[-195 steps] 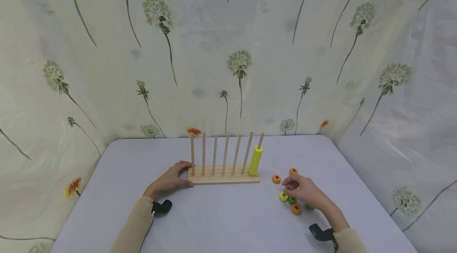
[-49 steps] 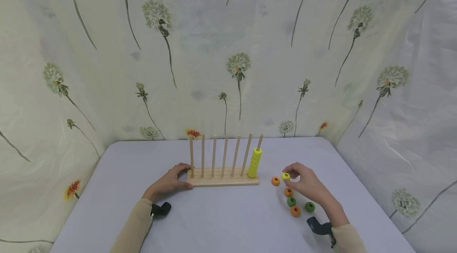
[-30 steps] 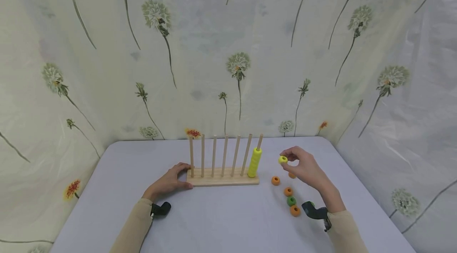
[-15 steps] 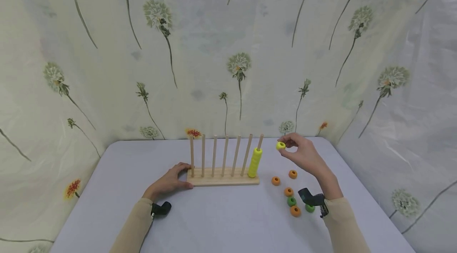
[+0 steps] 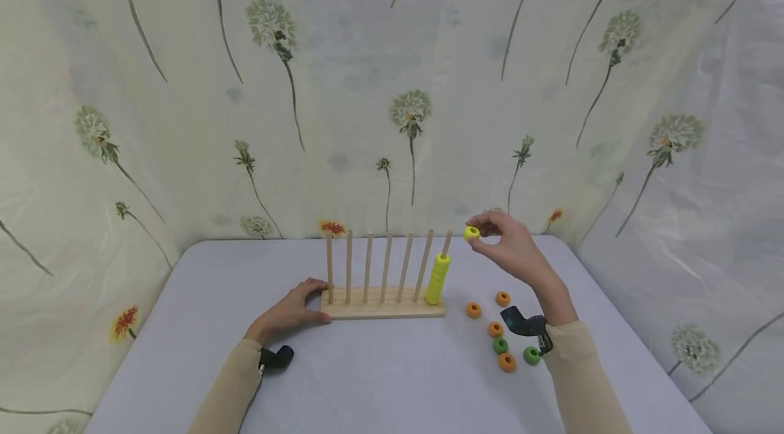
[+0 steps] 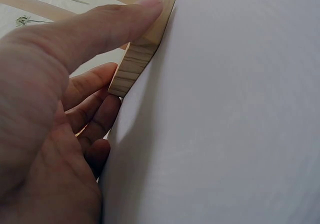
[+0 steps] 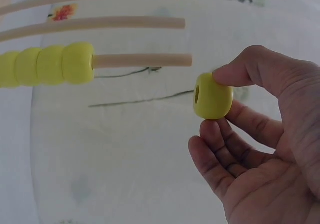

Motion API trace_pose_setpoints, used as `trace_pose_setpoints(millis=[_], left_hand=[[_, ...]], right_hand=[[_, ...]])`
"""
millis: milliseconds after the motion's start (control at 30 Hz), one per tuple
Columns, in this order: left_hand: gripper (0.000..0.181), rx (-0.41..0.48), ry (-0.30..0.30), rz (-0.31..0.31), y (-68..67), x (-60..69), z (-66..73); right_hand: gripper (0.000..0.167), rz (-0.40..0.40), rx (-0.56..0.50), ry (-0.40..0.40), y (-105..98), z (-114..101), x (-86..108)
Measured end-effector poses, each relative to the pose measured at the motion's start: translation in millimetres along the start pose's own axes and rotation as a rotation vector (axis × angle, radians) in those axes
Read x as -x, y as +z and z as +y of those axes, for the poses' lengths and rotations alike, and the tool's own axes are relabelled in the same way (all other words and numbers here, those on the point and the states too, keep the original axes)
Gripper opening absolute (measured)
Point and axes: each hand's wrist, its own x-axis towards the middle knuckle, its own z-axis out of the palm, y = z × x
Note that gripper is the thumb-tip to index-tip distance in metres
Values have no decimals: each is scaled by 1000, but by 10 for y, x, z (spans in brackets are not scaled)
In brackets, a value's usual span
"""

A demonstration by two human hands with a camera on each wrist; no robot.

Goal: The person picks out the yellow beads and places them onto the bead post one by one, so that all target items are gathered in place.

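My right hand (image 5: 511, 250) pinches a yellow bead (image 7: 214, 96) between thumb and fingers, its hole showing. The bead is just right of the top of the rightmost peg (image 7: 142, 60), apart from it. Several yellow beads (image 5: 437, 279) are stacked low on that peg, whose upper part is bare. The other pegs (image 5: 385, 267) of the wooden rack carry nothing. My left hand (image 5: 290, 311) grips the left end of the rack's base (image 5: 382, 312), thumb at the front edge and fingers behind. In the left wrist view the thumb lies on the base's end (image 6: 134, 66).
On the white table (image 5: 380, 379), right of the rack, lie several loose beads: orange ones (image 5: 473, 310) and green ones (image 5: 531, 355). A floral curtain (image 5: 343, 114) stands behind the table and along its sides.
The right hand has picked up a yellow bead from the loose group, raised it and carried it left towards the rightmost peg's top. The left hand and rack have stayed put.
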Motion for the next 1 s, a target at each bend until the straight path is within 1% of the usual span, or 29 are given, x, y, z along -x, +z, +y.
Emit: trace_pose_setpoints(millis=[167, 467, 833, 1000], left_hand=[[75, -14, -9, 4, 5, -12, -10], [74, 7, -19, 13, 6, -6, -16], [75, -19, -6, -1, 1, -29, -49], [75, -13, -1, 0, 1, -30, -56]], right_hand=[[33, -6, -24, -13, 3, -56, -36], [32, -15, -50, -28, 39, -135, -97], [30, -31, -54, -27, 102, -175, -173], [30, -40, -52, -18, 114, -189, -182]])
